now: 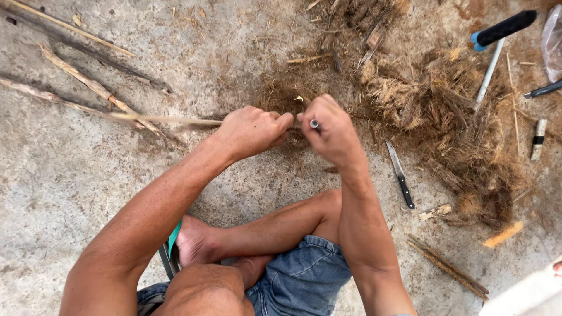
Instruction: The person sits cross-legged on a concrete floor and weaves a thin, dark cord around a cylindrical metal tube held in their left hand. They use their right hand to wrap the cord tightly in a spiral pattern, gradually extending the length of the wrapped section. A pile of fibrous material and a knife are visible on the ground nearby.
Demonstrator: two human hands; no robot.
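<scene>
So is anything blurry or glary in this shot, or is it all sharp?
Head view: soft, even daylight, no harsh glare; the left hand and right hand look slightly motion-smeared, as does the thin pale stick in the left hand; the black-handled knife on the grey concrete floor stays crisp; edges bow a little from the wide lens.

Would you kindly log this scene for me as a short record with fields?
Setting: rough concrete floor, person seated cross-legged in denim shorts
Left hand: closed around a long thin pale wooden stick that runs off to the left
Right hand: fist around a small metal-tipped tool, held at the stick's near end
Nearby: black-handled steel knife lying right of the hands
Debris: heap of brown fibrous shavings
Background: peeled sticks at upper left; black-gripped white-shafted tool at upper right
</scene>
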